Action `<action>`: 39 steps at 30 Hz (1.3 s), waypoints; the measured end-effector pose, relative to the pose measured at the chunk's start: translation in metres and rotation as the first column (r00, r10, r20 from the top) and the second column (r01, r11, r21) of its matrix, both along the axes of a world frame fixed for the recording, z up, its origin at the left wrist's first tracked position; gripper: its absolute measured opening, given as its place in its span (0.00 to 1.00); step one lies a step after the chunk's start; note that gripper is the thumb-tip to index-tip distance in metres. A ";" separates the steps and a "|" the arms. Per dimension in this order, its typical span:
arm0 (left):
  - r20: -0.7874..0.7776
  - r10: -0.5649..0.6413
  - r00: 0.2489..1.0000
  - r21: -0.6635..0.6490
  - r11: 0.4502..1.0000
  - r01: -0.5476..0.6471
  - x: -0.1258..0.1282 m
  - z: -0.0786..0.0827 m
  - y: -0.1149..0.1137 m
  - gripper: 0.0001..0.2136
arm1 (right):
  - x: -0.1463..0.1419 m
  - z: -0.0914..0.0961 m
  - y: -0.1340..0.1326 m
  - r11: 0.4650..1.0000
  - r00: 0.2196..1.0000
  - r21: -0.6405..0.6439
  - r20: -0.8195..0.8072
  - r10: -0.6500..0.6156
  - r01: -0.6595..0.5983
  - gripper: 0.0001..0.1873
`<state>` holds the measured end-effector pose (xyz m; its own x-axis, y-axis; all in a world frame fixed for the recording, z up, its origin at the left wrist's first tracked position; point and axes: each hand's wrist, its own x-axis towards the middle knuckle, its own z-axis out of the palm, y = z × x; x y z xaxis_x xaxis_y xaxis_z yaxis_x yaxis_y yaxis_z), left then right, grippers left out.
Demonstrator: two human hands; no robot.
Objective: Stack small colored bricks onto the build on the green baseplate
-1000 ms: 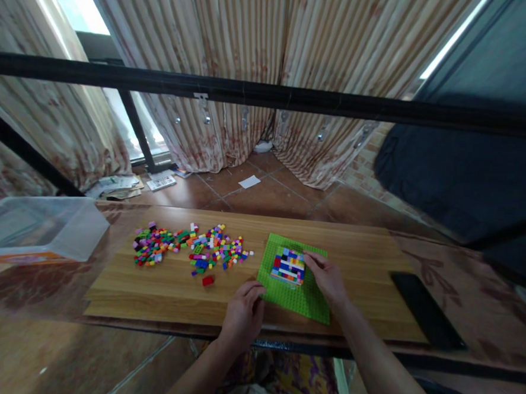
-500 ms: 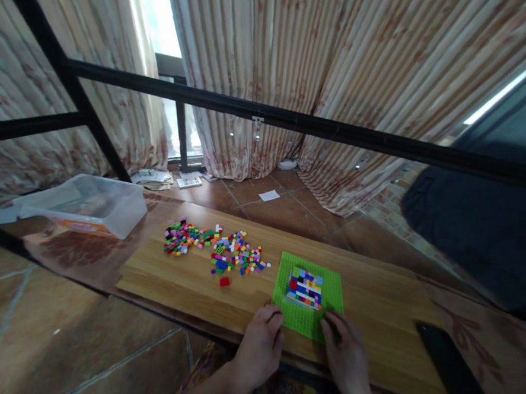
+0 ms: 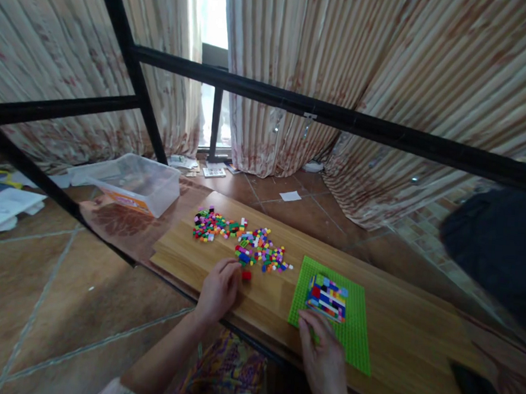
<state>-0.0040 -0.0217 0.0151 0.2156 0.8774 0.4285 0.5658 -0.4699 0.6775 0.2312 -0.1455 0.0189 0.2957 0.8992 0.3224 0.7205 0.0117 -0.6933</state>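
Note:
My left hand (image 3: 220, 289) is at the near side of the loose brick pile (image 3: 260, 247), its fingers curled together beside a red brick (image 3: 246, 275). Whatever those fingertips hold, if anything, is hidden. Over the near left part of the green baseplate (image 3: 356, 339) is my right hand (image 3: 322, 349), thumb and forefinger drawn together at the tips. I cannot make out whether a small piece is between them. Just beyond these fingers, a low block of many-coloured bricks (image 3: 328, 299) stands on the baseplate.
The wooden board (image 3: 264, 322) bears the bricks and the baseplate. A clear plastic bin (image 3: 156, 193) stands beyond its left end. At the right lies a dark flat object (image 3: 478, 391). A black metal bar (image 3: 260, 96) crosses in front of the curtains (image 3: 290, 38).
My left hand has moved left from the baseplate's near edge to the red brick. The right hand has shifted left across the baseplate, closer to the brick block's near left corner. The view has turned left.

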 end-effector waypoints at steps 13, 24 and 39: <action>-0.016 0.202 0.979 -0.031 0.979 -0.203 -0.024 -0.003 0.050 0.10 | -0.084 0.008 0.094 0.949 0.940 -0.091 0.140 0.312 -0.301 0.12; -0.015 0.167 0.986 -0.056 0.984 -0.167 -0.028 -0.004 0.054 0.09 | -0.071 0.006 0.073 0.955 0.956 -0.072 0.043 0.290 -0.286 0.11; -0.075 0.181 0.981 -0.027 0.983 -0.184 -0.028 -0.004 0.056 0.09 | 0.061 0.023 0.024 0.981 0.982 0.036 0.001 -0.190 0.190 0.17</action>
